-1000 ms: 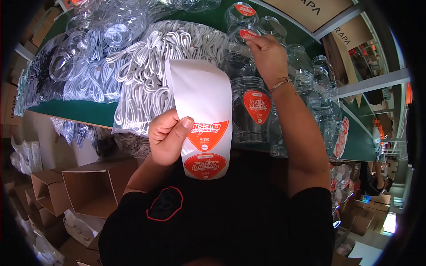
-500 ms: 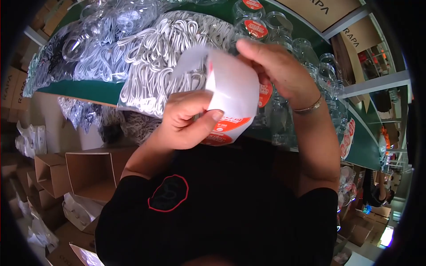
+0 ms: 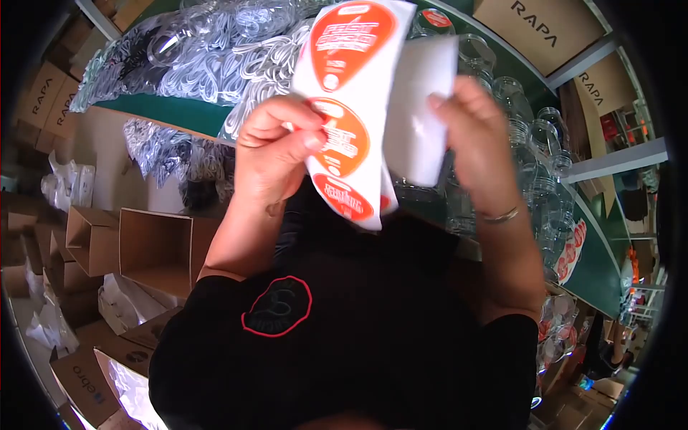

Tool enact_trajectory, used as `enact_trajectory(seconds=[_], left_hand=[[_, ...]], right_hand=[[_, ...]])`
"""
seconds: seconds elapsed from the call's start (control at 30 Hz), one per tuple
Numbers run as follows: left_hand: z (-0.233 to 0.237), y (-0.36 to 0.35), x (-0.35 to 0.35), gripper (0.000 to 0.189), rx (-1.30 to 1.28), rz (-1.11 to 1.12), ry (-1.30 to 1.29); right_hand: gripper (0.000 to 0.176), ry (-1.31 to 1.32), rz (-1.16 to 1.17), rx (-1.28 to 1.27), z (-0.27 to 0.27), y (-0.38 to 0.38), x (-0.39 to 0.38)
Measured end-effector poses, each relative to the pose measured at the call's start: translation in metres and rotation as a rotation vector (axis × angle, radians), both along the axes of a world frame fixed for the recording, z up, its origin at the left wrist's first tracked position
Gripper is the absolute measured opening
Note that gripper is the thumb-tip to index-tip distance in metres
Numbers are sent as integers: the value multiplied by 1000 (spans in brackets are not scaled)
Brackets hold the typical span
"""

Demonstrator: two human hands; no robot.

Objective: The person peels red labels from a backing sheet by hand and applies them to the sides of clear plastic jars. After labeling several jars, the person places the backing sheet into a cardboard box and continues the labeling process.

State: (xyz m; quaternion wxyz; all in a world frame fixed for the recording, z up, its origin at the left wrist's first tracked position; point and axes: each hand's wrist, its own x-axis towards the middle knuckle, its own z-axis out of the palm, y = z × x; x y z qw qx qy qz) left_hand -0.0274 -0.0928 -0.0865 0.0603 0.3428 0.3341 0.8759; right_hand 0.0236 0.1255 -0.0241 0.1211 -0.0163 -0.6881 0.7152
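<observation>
Left hand (image 3: 276, 154) pinches a white paper strip of orange teardrop stickers (image 3: 344, 107); right hand (image 3: 473, 140) grips its blank end, bent back so sticker edges lift.

Both arms are bending up at the elbows, holding the hands high before the chest; the left hand (image 3: 276, 154) is pinching, thumb pressing onto curled fingers; the right hand (image 3: 476, 136), slightly blurred, is gripping near it.

right hand (image 3: 476, 136): motion-blurred | jars (image 3: 534, 136): mostly hidden behind label strip (image 3: 351, 107) | lowest sticker (image 3: 347, 197): print illegible
</observation>
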Motion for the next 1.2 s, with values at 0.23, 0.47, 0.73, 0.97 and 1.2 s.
enact_trajectory(seconds=[0.23, 0.47, 0.73, 0.97, 1.2], left_hand=[[2, 14, 11, 20, -205, 49, -73], [13, 21, 33, 37, -361, 164, 199], [10, 16, 33, 51, -501, 254, 499], [4, 12, 31, 51, -616, 185, 543], [5, 24, 32, 47, -493, 344, 479]], right_hand=[[22, -13, 162, -75, -5, -28, 25], [26, 586, -57, 921, 7, -20, 31], [16, 621, 70, 813, -8, -21, 29], [4, 83, 96, 292, -4, -19, 30], [8, 390, 130, 640, -15, -13, 29]])
